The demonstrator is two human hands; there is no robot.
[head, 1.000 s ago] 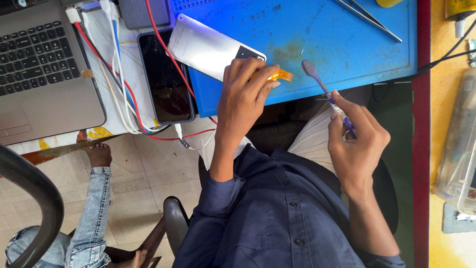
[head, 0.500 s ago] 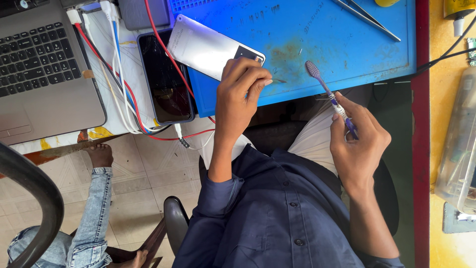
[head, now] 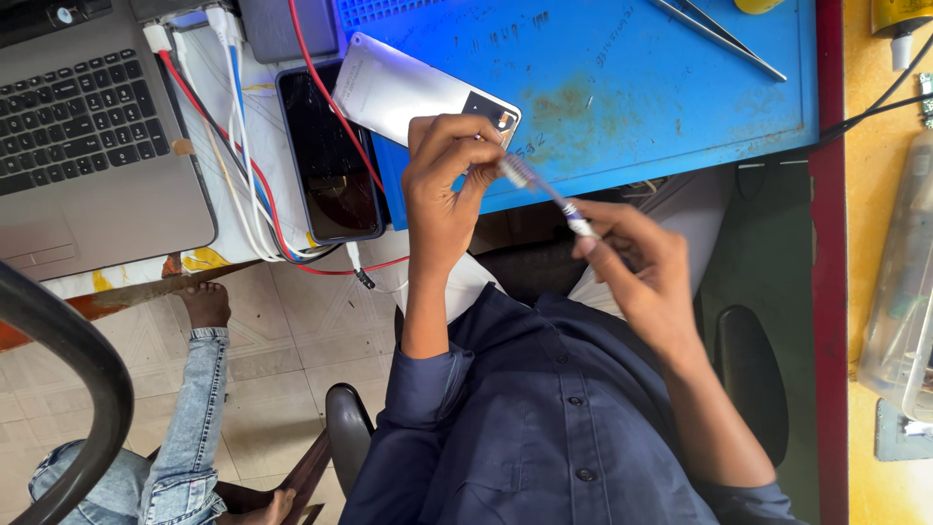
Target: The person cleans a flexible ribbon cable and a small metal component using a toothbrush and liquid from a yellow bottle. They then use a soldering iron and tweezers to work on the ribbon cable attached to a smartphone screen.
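At the near edge of a blue work mat (head: 661, 87), we see a small brush (head: 540, 190) held between two bare hands, its bristle end against the fingertips of the left hand (head: 442, 190) and its handle slanting down to the right. The right hand (head: 637, 262) pinches the handle between thumb and fingers. The left hand is curled shut, its fingertips pressed together around the brush tip; whether it grips anything else we cannot tell. Just behind the left hand a white phone (head: 418, 92) lies back-up, tilted across the mat's corner. Beside it a second phone with a dark screen (head: 326, 160) rests on white paper, crossed by red and white cables (head: 248, 165). A grey laptop (head: 87, 146) sits further left. Metal tweezers (head: 719, 37) lie at the mat's far side. Below, another person's leg in jeans (head: 190, 389) stands on the tiled floor.
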